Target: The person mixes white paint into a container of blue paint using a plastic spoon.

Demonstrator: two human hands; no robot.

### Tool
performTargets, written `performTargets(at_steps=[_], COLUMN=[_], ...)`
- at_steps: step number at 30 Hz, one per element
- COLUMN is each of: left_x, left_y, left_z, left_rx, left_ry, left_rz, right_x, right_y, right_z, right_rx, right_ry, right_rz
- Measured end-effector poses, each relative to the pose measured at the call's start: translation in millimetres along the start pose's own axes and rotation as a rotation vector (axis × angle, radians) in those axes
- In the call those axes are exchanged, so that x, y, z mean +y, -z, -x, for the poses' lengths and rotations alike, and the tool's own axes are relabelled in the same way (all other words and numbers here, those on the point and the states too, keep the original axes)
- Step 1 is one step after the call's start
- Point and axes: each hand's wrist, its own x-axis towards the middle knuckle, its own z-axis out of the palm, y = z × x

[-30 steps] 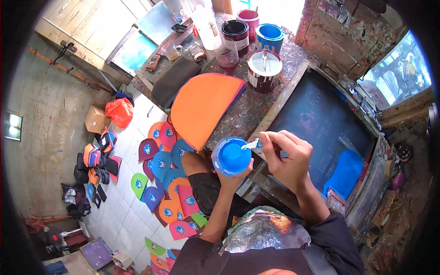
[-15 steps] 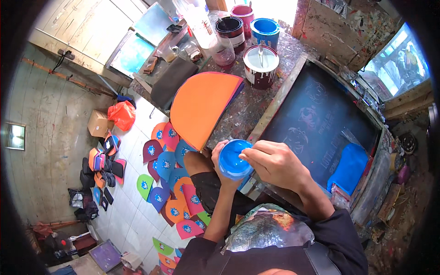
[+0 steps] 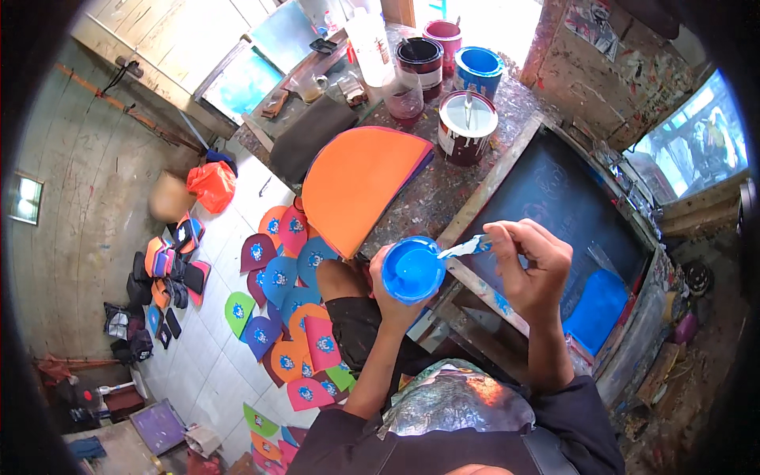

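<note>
My left hand (image 3: pixel 385 298) is wrapped around a small clear cup of blue paint (image 3: pixel 412 271), tipped so its inside faces up. To its right, my right hand (image 3: pixel 532 267) pinches a thin flat stick (image 3: pixel 465 247) smeared with whitish and blue paint. The stick's tip is at the cup's right rim; I cannot tell whether it touches. Beside both hands lies a wooden-framed printing screen (image 3: pixel 507 184) with dark mesh, and a pool of blue paint (image 3: pixel 598 305) sits at its near right corner. A stack of orange rounded fabric pieces (image 3: pixel 360 186) lies beyond the cup.
Paint cans, one with a white lid (image 3: pixel 469 115), one blue (image 3: pixel 478 71) and one dark (image 3: pixel 419 63), stand at the back of the stained table (image 3: pixel 412 214). Several printed colourful pieces (image 3: pixel 279 277) cover the floor at left. An orange bag (image 3: pixel 212 186) lies farther left.
My right hand has moved right, drawing the stick out of the cup so its painted end shows. The cup stays in my left hand, and the view has shifted slightly.
</note>
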Motion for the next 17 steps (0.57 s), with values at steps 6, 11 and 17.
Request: performTargets(at_steps=[6, 11, 17], left_x=[-2.6, 5.1, 1.4], left_y=[-3.2, 0.3, -13.0], left_z=[-0.5, -24.8, -68.6], left_rx=[-0.03, 0.023, -0.036], left_ry=[0.16, 0.09, 0.05], left_rz=[0.191, 0.055, 0.123], right_x=[10.7, 133.2, 283.9], right_y=[-6.0, -5.5, 3.2], right_z=[-23.0, -99.8, -210.2], right_rx=[-0.261, -0.066, 0.028], right_ry=[0.105, -0.121, -0.207], right_rz=[0.049, 0.262, 0.343])
